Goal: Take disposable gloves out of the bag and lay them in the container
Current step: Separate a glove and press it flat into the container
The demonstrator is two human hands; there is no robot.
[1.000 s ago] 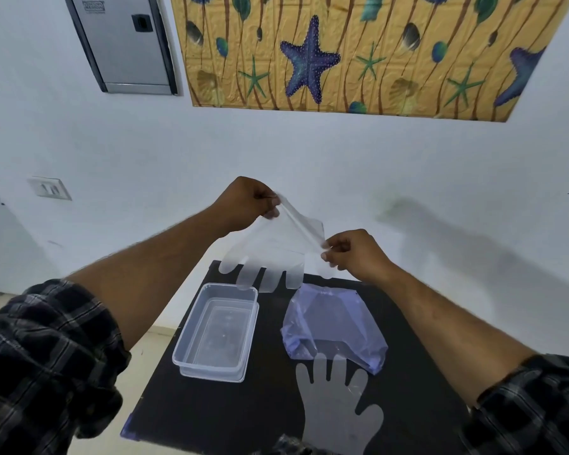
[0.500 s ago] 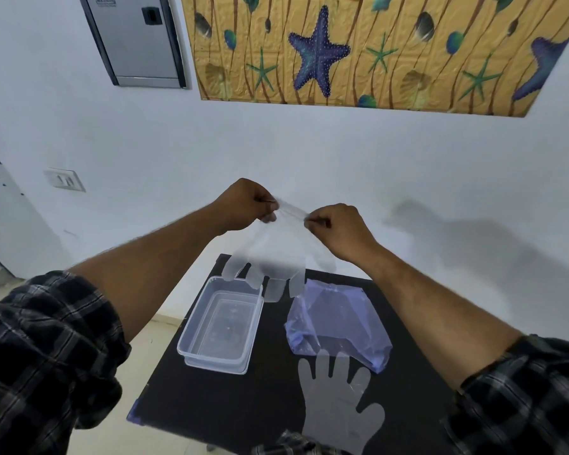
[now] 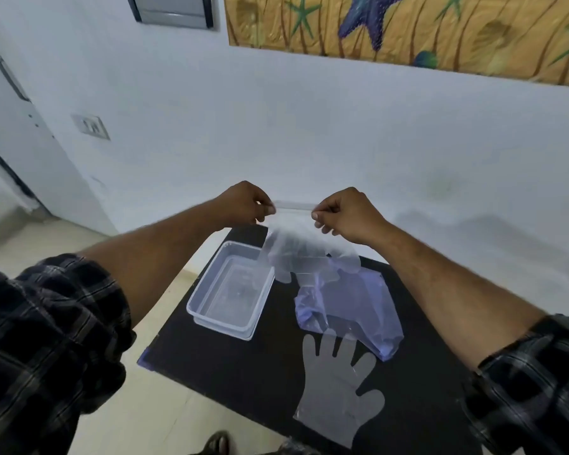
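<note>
Left hand [image 3: 243,203] and right hand [image 3: 345,213] each pinch one corner of a clear glove [image 3: 304,254] by its cuff, stretching that edge level between them above the table's [image 3: 243,372] far end. The glove hangs fingers-down, long axis near vertical, its tips just over the gap between the empty container [image 3: 232,292] and the bag [image 3: 349,305]. A second glove [image 3: 337,385] lies flat nearer, fingers pointing toward the bag. Risk: the limp film may cling, fold, or drape over the container's rim when lowered.

Black table [image 3: 230,366], lilac bag [image 3: 352,310], plaid sleeves [image 3: 46,323]
</note>
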